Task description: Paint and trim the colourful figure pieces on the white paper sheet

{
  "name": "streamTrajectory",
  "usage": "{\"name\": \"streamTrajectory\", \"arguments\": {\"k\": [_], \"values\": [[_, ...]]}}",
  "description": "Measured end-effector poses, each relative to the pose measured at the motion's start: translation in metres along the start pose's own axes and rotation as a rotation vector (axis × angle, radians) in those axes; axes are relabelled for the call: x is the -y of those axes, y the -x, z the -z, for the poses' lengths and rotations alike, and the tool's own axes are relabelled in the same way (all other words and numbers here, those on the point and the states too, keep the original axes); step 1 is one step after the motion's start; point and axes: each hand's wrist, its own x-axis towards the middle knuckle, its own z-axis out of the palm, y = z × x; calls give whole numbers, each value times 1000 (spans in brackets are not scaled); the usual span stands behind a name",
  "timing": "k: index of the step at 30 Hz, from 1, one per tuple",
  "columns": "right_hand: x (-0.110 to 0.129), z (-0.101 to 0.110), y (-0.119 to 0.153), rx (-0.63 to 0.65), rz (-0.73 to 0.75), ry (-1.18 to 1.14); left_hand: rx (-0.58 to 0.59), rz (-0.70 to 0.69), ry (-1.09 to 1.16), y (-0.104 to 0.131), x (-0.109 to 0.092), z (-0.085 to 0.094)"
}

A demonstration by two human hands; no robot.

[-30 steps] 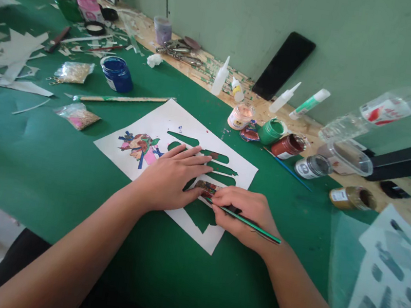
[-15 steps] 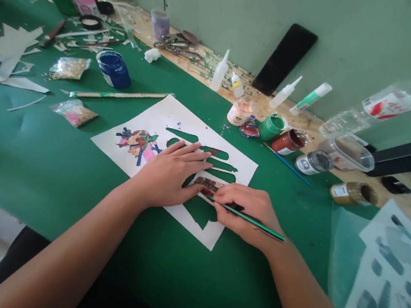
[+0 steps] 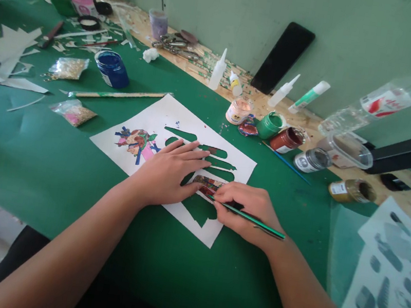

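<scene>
Your left hand (image 3: 166, 175) lies spread, fingers fanned flat, on the white sheet (image 3: 179, 219) cut with long, rounded and jagged openings; your thumb reaches the dark, glossy, mottled strip (image 3: 209, 181). Your right hand (image 3: 246, 210) pinches a slim green-and-black brush (image 3: 260, 224), its tip at the strip. The sheet lies askew on the smooth green counter (image 3: 177, 285), with 1 patchwork of blue, pink and brown scraps (image 3: 139, 144) left of your hand. Beyond it stand 3 round paint jars, peach (image 3: 238, 111), green (image 3: 270, 126) and dark red (image 3: 287, 140).
</scene>
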Motion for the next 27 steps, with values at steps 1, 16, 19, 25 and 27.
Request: {"name": "streamTrajectory", "arguments": {"k": [1,16,19,25,27], "values": [[0,0,0,0,1,1,-1,0,1,0,0,0],[1,2,1,17,-3,19,24,17,-11,-1,0,0],[1,3,1,30,-18,14,38,21,-15,-1,1,1],[4,4,2,32,-19,17,48,32,-13,-1,0,0],[4,4,3,29,-18,19,44,28,-15,-1,0,0]]}}
